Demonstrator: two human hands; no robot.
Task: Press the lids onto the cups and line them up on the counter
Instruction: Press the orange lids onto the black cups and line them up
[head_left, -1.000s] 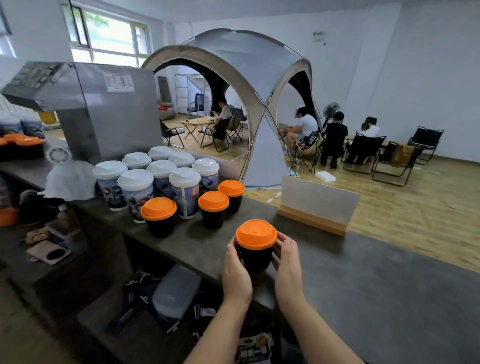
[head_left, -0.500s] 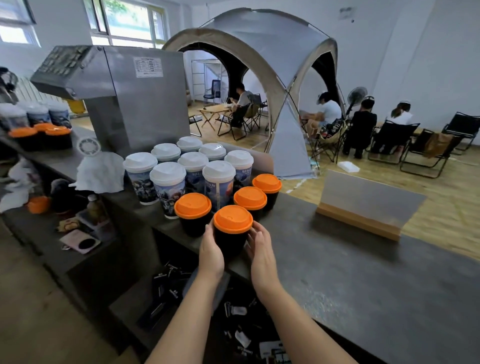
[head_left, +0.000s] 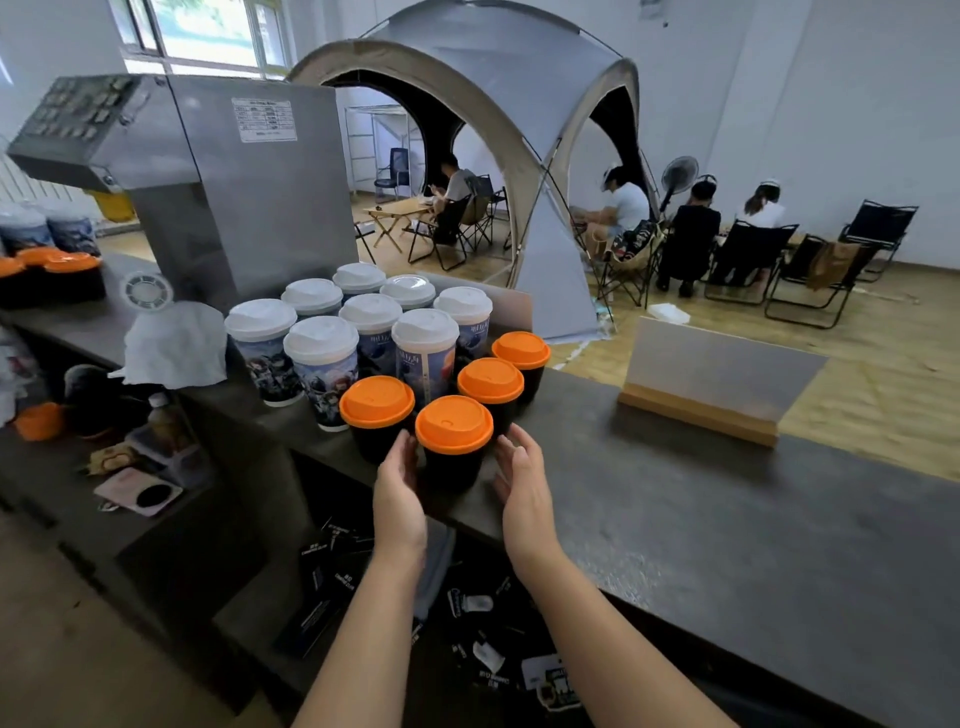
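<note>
Orange-lidded black cup (head_left: 453, 441) on grey counter (head_left: 675, 509); left hand (head_left: 397, 493) and right hand (head_left: 522, 486) flank it, fingers relaxed, spread, holding nothing; round domed lid.

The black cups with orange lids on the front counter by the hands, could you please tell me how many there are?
4. One stands between the hands; one is just left of it; two more run back to the right. More orange lids at far left are too blurred to count.

Four black cups, orange lids on, upright on dark counter (head_left: 675, 509): nearest cup (head_left: 453, 441) at front edge, three others (head_left: 491, 387) just behind.
</note>
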